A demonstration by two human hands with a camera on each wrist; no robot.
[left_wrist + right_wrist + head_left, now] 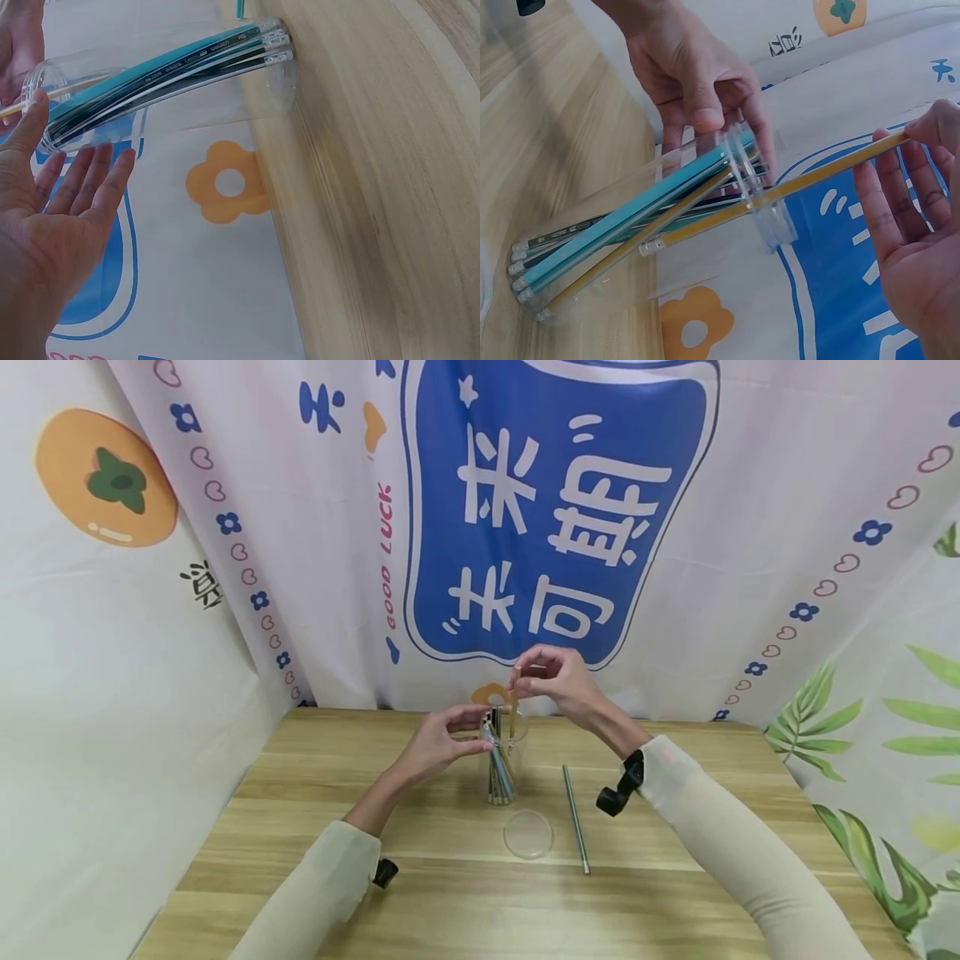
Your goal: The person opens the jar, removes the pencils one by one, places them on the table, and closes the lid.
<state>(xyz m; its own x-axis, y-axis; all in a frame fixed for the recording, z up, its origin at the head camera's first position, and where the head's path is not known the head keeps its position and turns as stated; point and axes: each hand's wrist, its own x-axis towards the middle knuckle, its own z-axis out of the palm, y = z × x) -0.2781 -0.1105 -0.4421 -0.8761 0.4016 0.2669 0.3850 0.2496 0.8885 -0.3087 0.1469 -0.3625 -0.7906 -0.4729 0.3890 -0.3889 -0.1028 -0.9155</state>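
Observation:
A clear cylindrical jar (777,225) stands upright on the table, with several pencils leaning inside; their eraser ends are at the bottom. My left hand (435,745) holds the jar near its rim, thumb on one side and fingers on the other. Above the mouth, my right hand (561,683) pinches the upper end of a yellow pencil (840,166). That pencil's eraser end hangs inside the jar, above the bottom. Another yellow pencil (600,276) leans among the blue and dark green ones in the right wrist view.
A clear round lid (528,835) lies on the wooden table (420,893) in front of the jar. To its right lies a single green pencil (576,818). Behind the table's far edge hangs a printed curtain (345,610).

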